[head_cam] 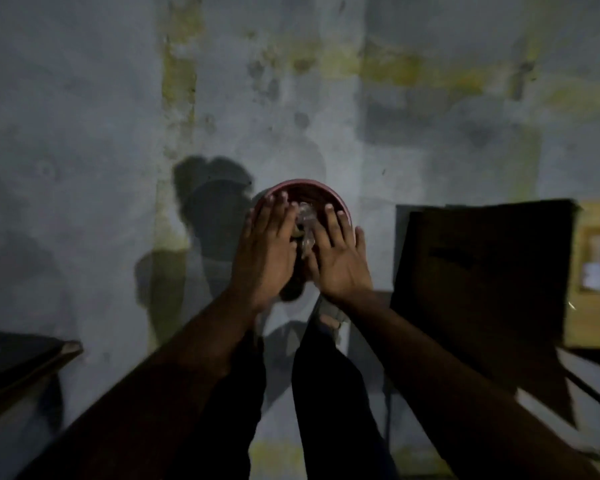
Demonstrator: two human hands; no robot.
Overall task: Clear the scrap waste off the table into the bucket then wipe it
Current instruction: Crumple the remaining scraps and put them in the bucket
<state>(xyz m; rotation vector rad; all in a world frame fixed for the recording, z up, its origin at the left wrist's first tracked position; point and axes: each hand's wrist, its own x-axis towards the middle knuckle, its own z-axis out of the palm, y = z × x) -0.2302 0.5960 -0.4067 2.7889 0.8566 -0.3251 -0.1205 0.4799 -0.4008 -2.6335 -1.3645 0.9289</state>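
Directly below, left hand (pixel 264 251) and right hand (pixel 340 258) flat-fingered, pressing clear scrap waste (pixel 305 223) between palms, over red bucket (pixel 302 186) on grey floor (pixel 84 133).

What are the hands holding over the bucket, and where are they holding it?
A clump of scrap waste is pressed between the palms of the left hand and right hand, held by its sides above the red bucket.

A dark board (pixel 482 289) leans beside the stained concrete floor (pixel 101 133).

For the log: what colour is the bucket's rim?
Dull red bucket, seen in the head view.
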